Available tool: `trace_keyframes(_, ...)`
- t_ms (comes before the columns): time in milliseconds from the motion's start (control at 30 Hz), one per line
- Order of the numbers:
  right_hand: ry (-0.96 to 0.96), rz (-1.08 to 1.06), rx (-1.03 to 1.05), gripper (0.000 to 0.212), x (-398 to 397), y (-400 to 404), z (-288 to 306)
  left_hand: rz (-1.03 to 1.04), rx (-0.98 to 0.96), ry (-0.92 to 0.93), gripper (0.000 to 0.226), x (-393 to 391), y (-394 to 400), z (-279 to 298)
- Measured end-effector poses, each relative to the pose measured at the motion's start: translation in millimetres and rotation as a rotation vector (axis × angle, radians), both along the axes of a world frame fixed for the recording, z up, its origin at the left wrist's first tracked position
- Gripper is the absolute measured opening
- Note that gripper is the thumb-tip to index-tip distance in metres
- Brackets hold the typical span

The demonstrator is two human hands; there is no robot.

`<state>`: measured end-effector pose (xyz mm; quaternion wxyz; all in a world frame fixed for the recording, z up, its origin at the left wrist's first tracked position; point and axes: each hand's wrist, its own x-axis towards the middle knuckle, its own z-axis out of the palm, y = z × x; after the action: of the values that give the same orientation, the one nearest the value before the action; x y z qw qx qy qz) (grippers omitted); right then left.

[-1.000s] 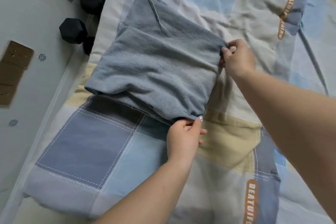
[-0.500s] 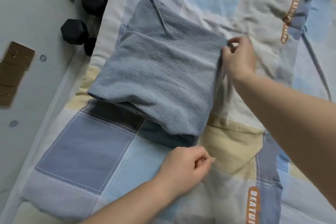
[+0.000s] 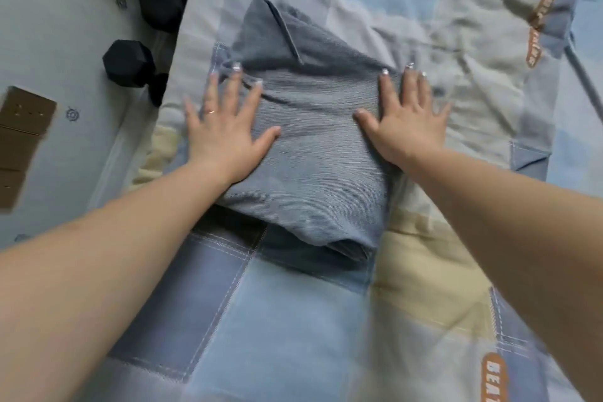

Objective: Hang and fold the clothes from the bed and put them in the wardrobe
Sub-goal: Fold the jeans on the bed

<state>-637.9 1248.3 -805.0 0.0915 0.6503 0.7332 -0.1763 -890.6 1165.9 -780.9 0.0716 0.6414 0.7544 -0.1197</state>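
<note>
A folded grey-blue garment [image 3: 313, 153] lies on the bed [image 3: 287, 320], which has a patchwork cover of blue, cream and grey squares. My left hand [image 3: 225, 130] lies flat on the garment's left edge with fingers spread. On its right edge my right hand [image 3: 408, 127] presses down the same way, fingers straight. A narrow flap of the garment sticks out toward the far side, past my fingertips. The wardrobe is not in view.
Black hexagonal dumbbells [image 3: 130, 64] sit on the pale floor [image 3: 65, 26] just left of the bed edge. Brown cardboard pieces [image 3: 19, 137] lie at the far left. The bed cover stretches right and toward me, wrinkled at the far right.
Both hands let go of the garment's corners and moved onto its top. They now lie flat on its left and right sides. The view has shifted closer.
</note>
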Motion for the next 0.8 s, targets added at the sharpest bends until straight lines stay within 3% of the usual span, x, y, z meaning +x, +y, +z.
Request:
trace_keyframes(67, 0.115, -0.114, -0.012, 0.083, 7, -2, 3, 0.226, -0.010, -0.196, 0.086, -21, -15, 1)
trace_keyframes(167, 0.531, -0.447, -0.008, 0.089, 13, -29, 8, 0.304, 0.036, -0.378, 0.089, -35, -15, 11)
trace_keyframes(300, 0.802, -0.721, -0.077, 0.052, 14, -81, 9, 0.503, -0.014, -0.607, 0.065, -44, 15, 24)
trace_keyframes(367, 0.935, -0.829, -0.158, 0.040, 9, -97, 7, 0.589, -0.077, -0.689, 0.068, -45, 30, 27)
trace_keyframes(433, 1.049, -0.926, -0.214, 0.043, 4, -105, 5, 0.619, -0.167, -0.751, 0.079, -42, 39, 31)
trace_keyframes(567, 1.136, -1.057, -0.348, 0.080, -4, -108, 3, 0.691, -0.307, -0.989, 0.074, -39, 36, 30)
trace_keyframes(667, 1.137, -1.031, -0.344, 0.070, 1, -109, 1, 0.694, -0.309, -1.065, 0.063, -35, 26, 28)
trace_keyframes(800, 1.184, -1.002, -0.371, 0.051, 14, -118, 7, 0.719, -0.171, -1.098, 0.029, -22, -1, 28)
